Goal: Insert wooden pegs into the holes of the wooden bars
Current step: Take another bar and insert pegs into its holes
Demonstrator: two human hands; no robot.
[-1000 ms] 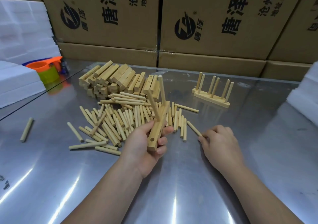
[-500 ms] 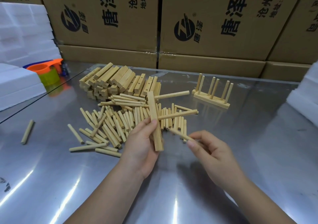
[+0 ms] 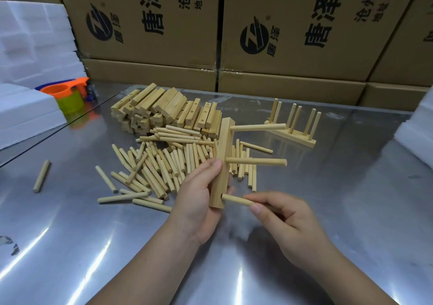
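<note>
The left hand [image 3: 199, 201] held a wooden bar [image 3: 223, 154] nearly upright above the steel surface [image 3: 351, 199]. Its grip was curled round the bar's lower half, with the thumb lying along the left face. Two pegs stuck out of the bar toward the right: an upper peg [image 3: 257, 127] near the top end and a middle peg [image 3: 256, 161] just above the thumb tip. The right hand [image 3: 288, 225] had its grip pinched on a third peg [image 3: 236, 200] between thumb and forefinger. This peg's free end met the bar's right face at the lowest hole (how far the tip sat inside could not be told).

Behind the bar, a pile of loose pegs [image 3: 164, 164] lay spread on the surface, and a stack of drilled bars [image 3: 164, 110] sat just beyond it. To the right of the stack stood a finished rack [image 3: 293, 128] with six pegs pointing up. A lone peg [image 3: 41, 175] lay well apart at the left. An orange cup [image 3: 63, 90] sat beside white foam blocks [image 3: 28, 46] at the far left, and printed cardboard boxes [image 3: 152, 23] lined the back.
</note>
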